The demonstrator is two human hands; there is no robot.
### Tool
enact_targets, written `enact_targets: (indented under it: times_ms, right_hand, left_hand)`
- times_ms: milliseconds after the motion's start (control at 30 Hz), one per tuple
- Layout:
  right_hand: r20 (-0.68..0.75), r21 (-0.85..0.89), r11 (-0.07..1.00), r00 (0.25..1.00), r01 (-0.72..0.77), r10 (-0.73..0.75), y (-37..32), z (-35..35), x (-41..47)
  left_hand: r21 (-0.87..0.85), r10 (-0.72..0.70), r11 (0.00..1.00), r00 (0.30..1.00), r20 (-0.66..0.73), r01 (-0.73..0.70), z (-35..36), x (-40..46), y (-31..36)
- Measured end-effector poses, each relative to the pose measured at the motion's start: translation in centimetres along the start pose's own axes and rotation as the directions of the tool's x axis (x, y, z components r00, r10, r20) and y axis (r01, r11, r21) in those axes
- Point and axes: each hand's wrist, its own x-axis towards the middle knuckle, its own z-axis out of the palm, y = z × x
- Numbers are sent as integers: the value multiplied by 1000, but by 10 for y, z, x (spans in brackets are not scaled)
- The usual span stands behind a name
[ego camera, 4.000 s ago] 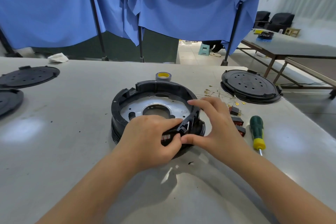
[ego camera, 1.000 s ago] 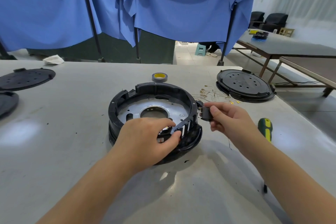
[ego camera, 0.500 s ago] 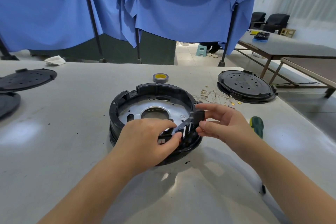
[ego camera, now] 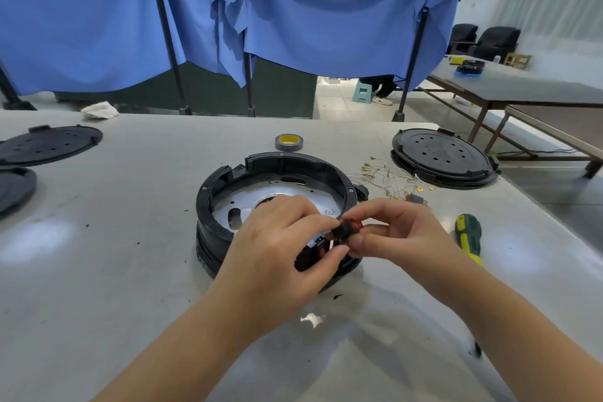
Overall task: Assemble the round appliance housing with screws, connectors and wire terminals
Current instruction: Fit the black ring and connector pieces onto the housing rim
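The round black housing [ego camera: 228, 192] with a metal floor plate sits in the middle of the grey table [ego camera: 114, 271]. My left hand [ego camera: 277, 248] curls over its near rim and grips the slotted rim section there. My right hand [ego camera: 394, 235] pinches a small black connector with a red part [ego camera: 347, 229] and holds it against that rim, right at my left fingertips. Most of the near rim is hidden under both hands.
A green and yellow screwdriver [ego camera: 469, 237] lies right of my right hand. Loose wires with yellow terminals [ego camera: 391, 178] and a small connector [ego camera: 415, 197] lie behind it. Black round lids rest at the right [ego camera: 443, 157] and far left [ego camera: 49, 143]. A tape roll [ego camera: 289, 142] sits behind the housing.
My right hand has brought the small connector from beside the housing's right side down to the near rim, meeting my left fingers. The left hand has stayed on the rim.
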Motion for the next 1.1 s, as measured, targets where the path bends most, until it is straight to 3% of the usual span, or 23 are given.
enact_targets:
  times_ms: [200,433,633,800,1100]
  right_hand:
    - [88,32,999,995,-39,36,0,0,-1]
    - [-1,-193,979,998,61,-62,1,2,0]
    - [-66,-229,970,993,82,-100,1,-4,2]
    - [-97,-316,946,990,67,-102,6,-7,3]
    - [37,-327,945,999,29,-18,8,-12,3]
  left_hand:
    - [-23,-26,999,1000,6,26,1,-2,0]
    - [-25,-52,998,998,29,53,3,-3,-4]
    - [-29,-135,990,990,50,136,1,-3,-11]
    - [16,-174,985,972,156,173,-2,-3,-8]
    - [181,-184,974,942,281,136,-2,-4,-6]
